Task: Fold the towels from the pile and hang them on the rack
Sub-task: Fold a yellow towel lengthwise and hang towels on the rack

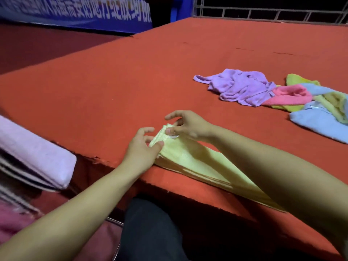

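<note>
bare forearms (79,210), dark trousers (150,232)

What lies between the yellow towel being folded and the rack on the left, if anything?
Nothing visible. The yellow towel lies along the table's near edge, pinched by the left hand and right hand. The rack, already holding a lilac towel, stands left across an open gap.
</note>
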